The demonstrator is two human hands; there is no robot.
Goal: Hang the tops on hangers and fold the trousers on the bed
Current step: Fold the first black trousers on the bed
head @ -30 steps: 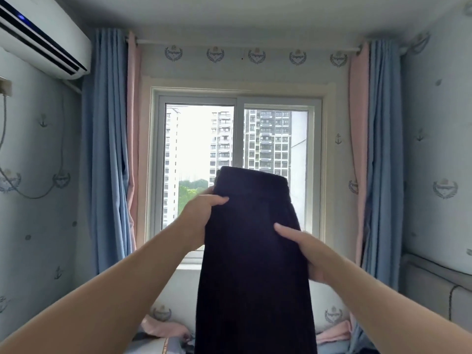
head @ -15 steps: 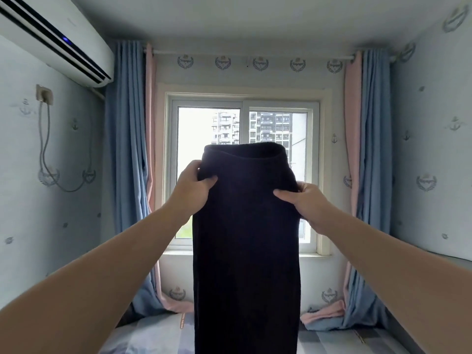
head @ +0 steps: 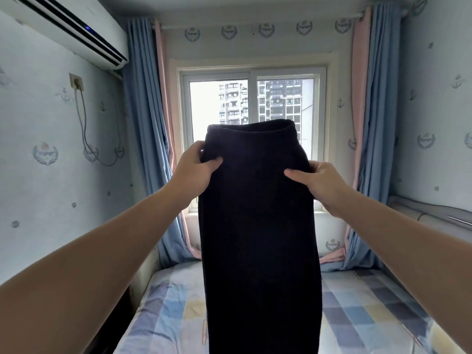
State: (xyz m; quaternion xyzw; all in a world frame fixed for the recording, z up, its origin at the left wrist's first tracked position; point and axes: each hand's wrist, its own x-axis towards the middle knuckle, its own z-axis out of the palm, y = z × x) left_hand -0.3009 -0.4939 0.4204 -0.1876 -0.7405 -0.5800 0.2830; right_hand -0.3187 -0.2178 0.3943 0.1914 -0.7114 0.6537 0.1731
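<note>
Holding up one pair of dark trousers (head: pixel 258 226) at chest height, waistband on top, with the legs dropping straight down over the bed (head: pixel 370 302). Can't tell whether the bottom ends touch the mattress, since they're cut off by the lower edge of the view.

Gripping with both hands just under the waistband. Left hand (head: pixel 194 172) pinching the left edge, with the thumb on the near face and the fingers tucked behind the cloth. Right hand (head: pixel 321 182) doing the same on the right edge, thumb in front. Bare forearms, both stretched forward.

Counting up: one pair of trousers, two hands on it, one bed under a checked sheet in blue, yellow and grey. One window (head: pixel 252 103) straight ahead with two panes and tower blocks outside. Blue curtains, one bunch on the left (head: pixel 145 123) and one on the right (head: pixel 375 123), each with a pink strip on the window side. One air conditioner (head: pixel 63 29) high on the left wall, plus one wall socket (head: pixel 76 81) below it with a cable (head: pixel 84 129) looping down.

As for stuff in the way: trousers blocking the lower middle of the window and the middle of the bed. Some grey ledge (head: pixel 434 210) on the right wall, hard to say what.
</note>
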